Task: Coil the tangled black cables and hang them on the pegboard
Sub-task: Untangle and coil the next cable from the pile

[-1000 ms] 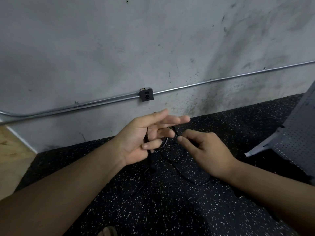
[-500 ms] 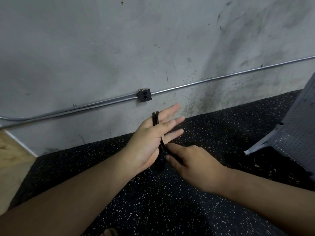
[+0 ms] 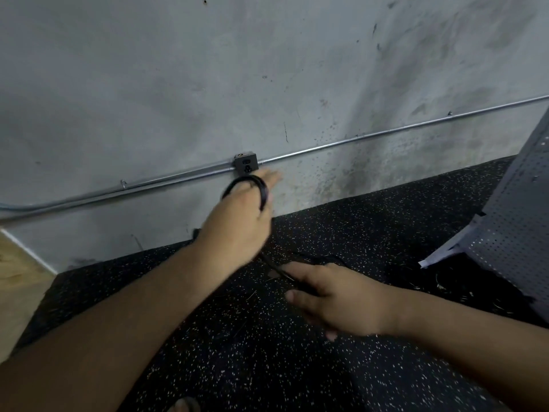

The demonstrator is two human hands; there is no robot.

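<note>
A black cable is looped around my left hand, which is raised in front of the wall with its back to the camera. The loops cross over the knuckles and fingers. From that hand the cable runs down to my right hand, which pinches the strand low over the black speckled floor. More black cable lies tangled on the floor at the foot of the grey pegboard, which leans at the right edge.
A grey concrete wall stands close ahead, with a metal conduit and a small black outlet box just above my left hand. Light wooden flooring shows at the far left. A toe shows at the bottom edge.
My left hand has risen and turned its back to the camera, with the cable now wound around it. My right hand has dropped lower and drawn the strand down and right.
</note>
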